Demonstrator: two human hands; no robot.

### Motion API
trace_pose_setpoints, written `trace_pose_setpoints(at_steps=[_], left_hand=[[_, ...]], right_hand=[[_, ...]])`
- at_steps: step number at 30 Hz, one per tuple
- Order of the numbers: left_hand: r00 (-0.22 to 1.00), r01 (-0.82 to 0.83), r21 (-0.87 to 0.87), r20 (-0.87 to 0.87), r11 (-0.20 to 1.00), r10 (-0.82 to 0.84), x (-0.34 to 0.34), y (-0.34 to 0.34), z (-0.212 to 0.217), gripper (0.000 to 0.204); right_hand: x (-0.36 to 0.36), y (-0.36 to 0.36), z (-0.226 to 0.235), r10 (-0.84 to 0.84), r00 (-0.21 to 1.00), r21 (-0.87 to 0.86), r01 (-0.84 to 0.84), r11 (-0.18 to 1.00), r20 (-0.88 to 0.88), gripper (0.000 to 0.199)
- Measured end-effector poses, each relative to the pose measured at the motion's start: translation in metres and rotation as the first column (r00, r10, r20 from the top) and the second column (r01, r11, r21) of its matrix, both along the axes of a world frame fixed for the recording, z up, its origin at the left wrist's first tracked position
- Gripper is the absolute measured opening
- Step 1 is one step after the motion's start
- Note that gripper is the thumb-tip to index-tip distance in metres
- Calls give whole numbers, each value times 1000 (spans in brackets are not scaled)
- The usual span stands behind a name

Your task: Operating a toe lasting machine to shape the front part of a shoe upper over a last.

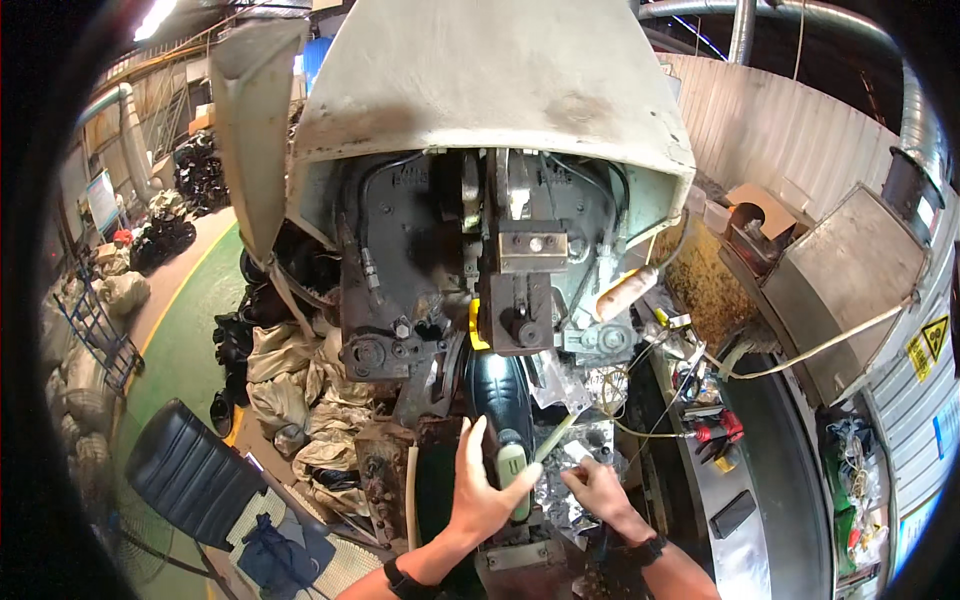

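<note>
Clock positions are taken from the glossy black leather shoe (495,388) at centre. At 12, the pale grey metal machine hood (490,80); at 7, the left fingers (468,455); at 4, nearby, the right fingers (590,475). At 9, crumpled beige cloth sacks (300,390); farther, near 8, a black padded chair (190,470). At 4, beyond the right fingers, a long grey metal counter (740,570), bearing a flat black rectangular block (733,515).

This is a factory workshop, shown by the grimy hooded machine (490,90), the metal duct (916,115) and corrugated wall (780,105) at right, and the green floor (180,350) with bulging sacks (122,296) at left.
</note>
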State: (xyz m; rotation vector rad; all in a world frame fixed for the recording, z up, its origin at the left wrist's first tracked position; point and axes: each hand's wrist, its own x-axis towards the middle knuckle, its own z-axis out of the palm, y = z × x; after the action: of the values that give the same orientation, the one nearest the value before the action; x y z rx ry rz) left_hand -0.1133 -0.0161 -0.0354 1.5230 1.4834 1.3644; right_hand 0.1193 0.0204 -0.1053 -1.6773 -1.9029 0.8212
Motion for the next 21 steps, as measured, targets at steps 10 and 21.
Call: trace_pose_setpoints(at_steps=[10, 21], left_hand=[[975, -180, 207, -90, 962, 202, 33, 2, -16, 100], [989, -132, 154, 85, 979, 120, 31, 8, -38, 99]], right_hand=[[2, -12, -6, -25, 997, 129, 16, 992, 74, 33], [2, -13, -8, -60, 998, 203, 55, 978, 20, 30]])
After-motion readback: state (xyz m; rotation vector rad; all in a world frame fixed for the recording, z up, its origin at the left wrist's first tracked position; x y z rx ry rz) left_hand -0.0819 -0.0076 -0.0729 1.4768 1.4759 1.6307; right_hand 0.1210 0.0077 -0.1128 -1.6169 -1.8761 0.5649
